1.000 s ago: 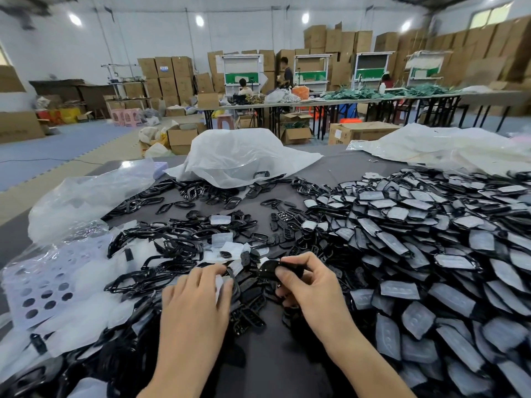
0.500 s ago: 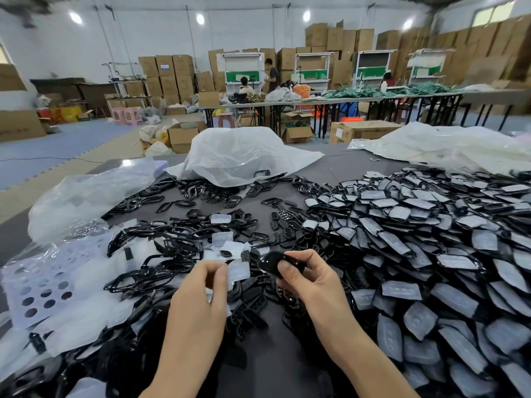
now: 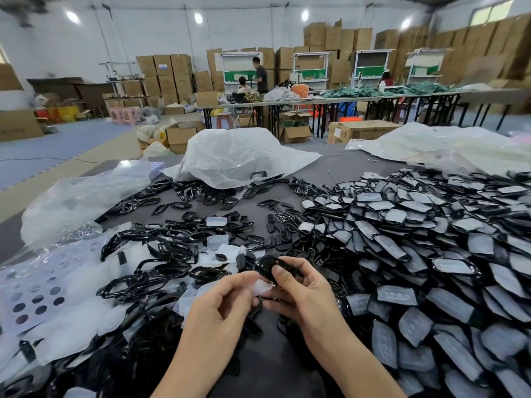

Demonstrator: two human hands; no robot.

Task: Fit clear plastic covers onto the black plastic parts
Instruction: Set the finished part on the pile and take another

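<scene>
A: Right hand (image 3: 301, 297)?
B: Pinching a glossy black rounded part (image 3: 265, 267), thumb on top, held above the dark counter (image 3: 339, 168).
A: Left hand (image 3: 224, 305)?
B: Fingertips pinch a thin, frosted clear cover (image 3: 263, 287) just under the part, apparently touching it.
A: Surroundings?
B: Loose black frames (image 3: 161, 254) on the left, heaped covered parts (image 3: 416, 239) on the right, a crinkled plastic bag (image 3: 235, 156) behind.

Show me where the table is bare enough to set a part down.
Bare table shows right of the white bag, behind the pile of covered parts. A narrower gap runs between that pile and the loose black frames. A dark patch lies nearest, between the forearms. Both heaps are crowded, as is the spot under the left hand and right hand.
</scene>
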